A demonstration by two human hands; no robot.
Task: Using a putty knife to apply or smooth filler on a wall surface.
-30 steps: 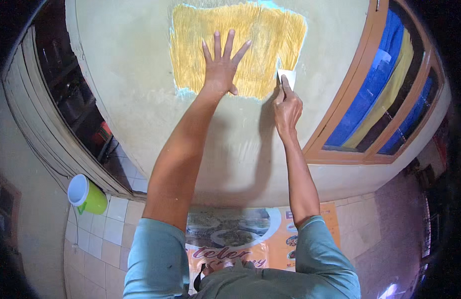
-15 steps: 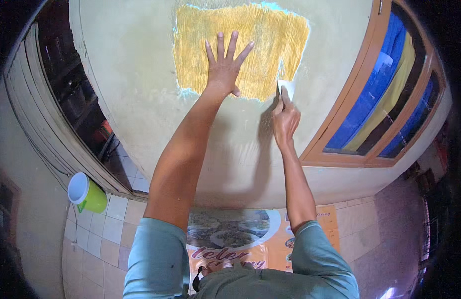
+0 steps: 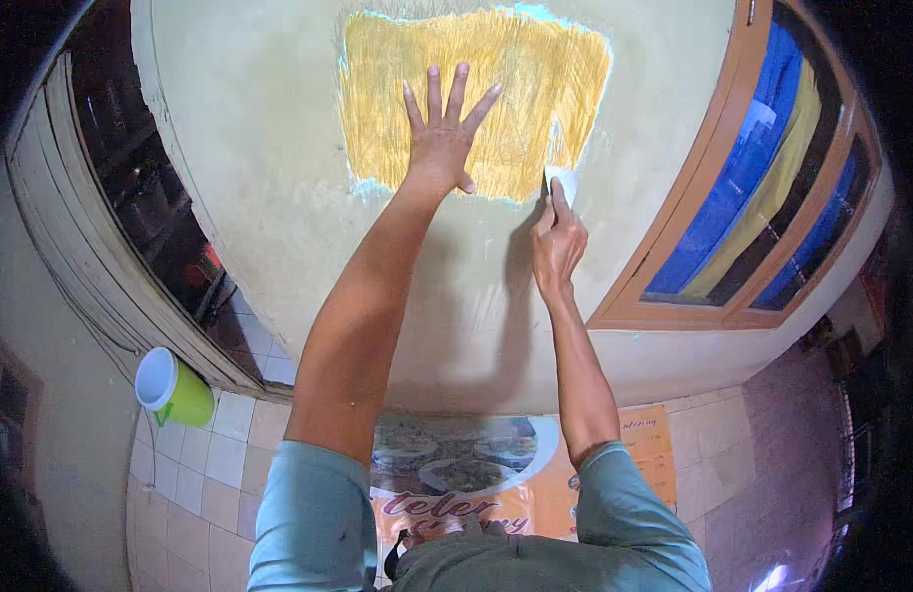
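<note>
A pale green wall (image 3: 279, 197) faces me, with a rough yellow patch (image 3: 535, 89) edged in light blue high on it. My left hand (image 3: 442, 133) lies flat on the patch, fingers spread wide, holding nothing. My right hand (image 3: 557, 242) grips a small pale scraper (image 3: 563, 183). Its blade touches the wall at the patch's lower right corner.
An orange-framed window (image 3: 733, 247) with blue and yellow cloth behind it is to the right. A dark doorway (image 3: 151, 207) with a wooden frame stands to the left. A green bucket (image 3: 175, 390) sits on the tiled floor. A printed banner (image 3: 456, 474) lies at my feet.
The view has shifted slightly. My right hand with the scraper has edged along the patch's lower right edge; my left hand stays flat on the patch.
</note>
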